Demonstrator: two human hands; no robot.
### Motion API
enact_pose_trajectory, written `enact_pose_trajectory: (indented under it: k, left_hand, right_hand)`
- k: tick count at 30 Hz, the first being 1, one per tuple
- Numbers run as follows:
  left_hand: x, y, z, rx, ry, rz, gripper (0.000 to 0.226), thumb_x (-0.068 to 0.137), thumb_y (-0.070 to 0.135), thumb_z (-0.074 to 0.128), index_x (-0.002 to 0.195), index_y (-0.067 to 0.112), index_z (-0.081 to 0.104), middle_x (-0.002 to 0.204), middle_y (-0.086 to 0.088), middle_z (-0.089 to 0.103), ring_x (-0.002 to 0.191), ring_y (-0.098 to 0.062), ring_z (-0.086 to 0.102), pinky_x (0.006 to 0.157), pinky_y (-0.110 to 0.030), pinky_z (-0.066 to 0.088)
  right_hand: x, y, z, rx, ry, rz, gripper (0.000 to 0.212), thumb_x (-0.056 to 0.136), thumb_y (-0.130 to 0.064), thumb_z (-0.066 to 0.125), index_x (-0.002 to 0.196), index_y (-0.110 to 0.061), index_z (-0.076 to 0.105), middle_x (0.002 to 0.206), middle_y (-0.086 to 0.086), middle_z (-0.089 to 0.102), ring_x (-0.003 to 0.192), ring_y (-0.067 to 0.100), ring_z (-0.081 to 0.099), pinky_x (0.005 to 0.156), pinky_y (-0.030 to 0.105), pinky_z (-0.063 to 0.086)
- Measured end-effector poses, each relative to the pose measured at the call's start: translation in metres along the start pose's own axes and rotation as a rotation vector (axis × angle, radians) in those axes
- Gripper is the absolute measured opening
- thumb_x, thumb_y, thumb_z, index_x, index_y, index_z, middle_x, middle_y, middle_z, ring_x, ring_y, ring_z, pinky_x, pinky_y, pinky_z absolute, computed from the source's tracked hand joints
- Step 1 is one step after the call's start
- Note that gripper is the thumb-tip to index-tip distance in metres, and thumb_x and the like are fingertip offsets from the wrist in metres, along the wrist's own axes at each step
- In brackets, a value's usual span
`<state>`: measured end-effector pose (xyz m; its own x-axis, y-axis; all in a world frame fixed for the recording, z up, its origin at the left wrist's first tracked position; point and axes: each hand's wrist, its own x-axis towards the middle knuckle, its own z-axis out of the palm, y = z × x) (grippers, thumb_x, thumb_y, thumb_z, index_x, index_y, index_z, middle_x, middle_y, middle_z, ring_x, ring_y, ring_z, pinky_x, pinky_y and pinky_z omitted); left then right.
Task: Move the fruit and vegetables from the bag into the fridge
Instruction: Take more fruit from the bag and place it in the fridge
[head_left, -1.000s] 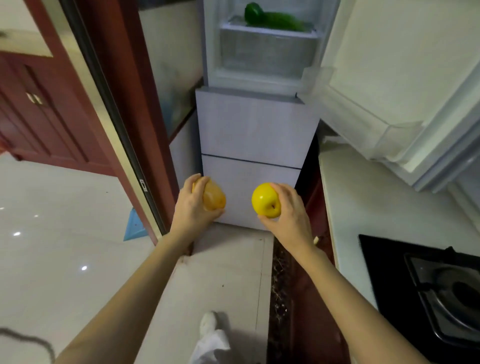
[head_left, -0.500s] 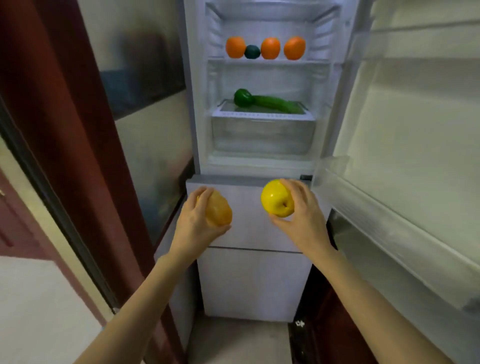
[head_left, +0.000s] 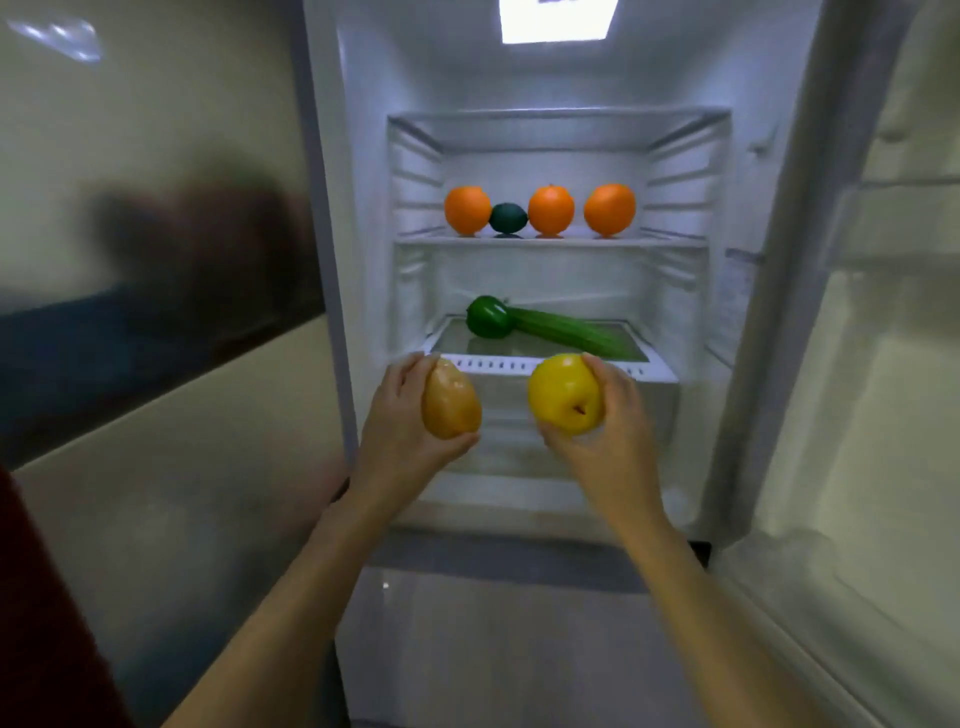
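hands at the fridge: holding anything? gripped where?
Both hold something. Left hand grips a brownish-yellow fruit round its left side and bottom end. Right hand grips a yellow apple round its right side and underside.

domestic kitchen. an open, lit fridge (head_left: 561, 156) fills the centre of the frame. oranges (head_left: 550, 209) and a green pepper (head_left: 487, 317) sit on its shelves.
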<state>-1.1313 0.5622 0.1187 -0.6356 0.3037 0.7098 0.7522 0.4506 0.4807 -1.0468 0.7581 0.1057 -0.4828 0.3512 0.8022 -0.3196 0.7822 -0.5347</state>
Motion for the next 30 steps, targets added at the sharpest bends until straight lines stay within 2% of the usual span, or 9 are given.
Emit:
enact_pose_trajectory:
  k: [3, 9, 14, 17, 20, 22, 27, 30]
  left_hand:
    - [0.035, -0.013, 0.017, -0.002, 0.019, 0.011, 0.093, 0.060, 0.033, 0.085, 0.137, 0.020, 0.035, 0.139, 0.000, 0.033, 0.121, -0.016, 0.039, 0.099, -0.031, 0.038]
    - [0.086, -0.042, 0.063, 0.003, -0.007, 0.028, 0.090, 0.058, 0.034, 0.086, 0.134, 0.017, 0.042, 0.136, -0.004, 0.039, 0.120, -0.020, 0.043, 0.095, -0.027, 0.036]
    - [0.130, -0.073, 0.098, -0.028, -0.090, -0.022, 0.090, 0.059, 0.033, 0.086, 0.135, 0.013, 0.041, 0.133, -0.007, 0.040, 0.117, -0.021, 0.045, 0.093, -0.028, 0.039]
    - [0.157, -0.094, 0.117, -0.028, -0.123, -0.110, 0.090, 0.056, 0.032, 0.087, 0.132, 0.014, 0.042, 0.135, -0.008, 0.039, 0.118, -0.025, 0.045, 0.093, -0.033, 0.041]
    - [0.182, -0.104, 0.130, 0.046, -0.155, -0.174, 0.088, 0.058, 0.033, 0.085, 0.131, 0.013, 0.041, 0.139, -0.009, 0.036, 0.120, -0.028, 0.044, 0.094, -0.038, 0.043]
    - [0.193, -0.110, 0.137, 0.026, -0.162, -0.155, 0.087, 0.059, 0.031, 0.084, 0.132, 0.011, 0.041, 0.137, -0.010, 0.037, 0.120, -0.028, 0.044, 0.095, -0.039, 0.042]
    - [0.208, -0.124, 0.147, -0.013, -0.177, -0.127, 0.083, 0.062, 0.031, 0.084, 0.130, 0.009, 0.042, 0.131, -0.010, 0.040, 0.115, -0.027, 0.045, 0.091, -0.033, 0.039]
    - [0.213, -0.125, 0.152, -0.018, -0.208, -0.144, 0.085, 0.062, 0.034, 0.082, 0.132, 0.010, 0.039, 0.131, -0.009, 0.039, 0.114, -0.026, 0.046, 0.091, -0.036, 0.041]
  right_hand:
    - [0.031, 0.018, 0.020, 0.048, 0.034, -0.004, 0.076, 0.065, -0.018, 0.084, 0.130, -0.018, 0.045, 0.123, -0.002, 0.046, 0.110, 0.002, 0.041, 0.086, -0.003, 0.027]
    - [0.058, 0.046, 0.051, 0.063, 0.002, 0.033, 0.076, 0.068, -0.024, 0.082, 0.131, -0.026, 0.041, 0.123, -0.014, 0.042, 0.110, -0.002, 0.042, 0.084, 0.005, 0.036]
    - [0.070, 0.065, 0.068, -0.017, 0.016, 0.055, 0.079, 0.068, -0.023, 0.082, 0.134, -0.025, 0.040, 0.128, -0.005, 0.043, 0.112, 0.007, 0.044, 0.085, 0.014, 0.038]
    - [0.077, 0.075, 0.073, -0.053, 0.049, 0.070, 0.077, 0.066, -0.020, 0.083, 0.132, -0.025, 0.043, 0.124, -0.007, 0.044, 0.109, 0.006, 0.043, 0.084, 0.008, 0.033]
    - [0.084, 0.084, 0.080, -0.062, 0.057, 0.094, 0.077, 0.066, -0.020, 0.083, 0.130, -0.030, 0.042, 0.119, -0.011, 0.042, 0.108, 0.005, 0.042, 0.083, 0.011, 0.033]
    - [0.087, 0.088, 0.084, -0.076, 0.051, 0.099, 0.077, 0.066, -0.021, 0.083, 0.129, -0.034, 0.040, 0.119, -0.011, 0.042, 0.106, 0.005, 0.042, 0.080, 0.011, 0.033]
    - [0.095, 0.095, 0.089, -0.118, 0.043, 0.114, 0.075, 0.067, -0.025, 0.082, 0.131, -0.027, 0.043, 0.124, -0.005, 0.046, 0.106, 0.004, 0.042, 0.078, 0.007, 0.032]
    - [0.097, 0.098, 0.089, -0.120, 0.046, 0.124, 0.074, 0.068, -0.025, 0.082, 0.131, -0.028, 0.044, 0.126, -0.004, 0.047, 0.107, 0.005, 0.042, 0.079, 0.006, 0.031]
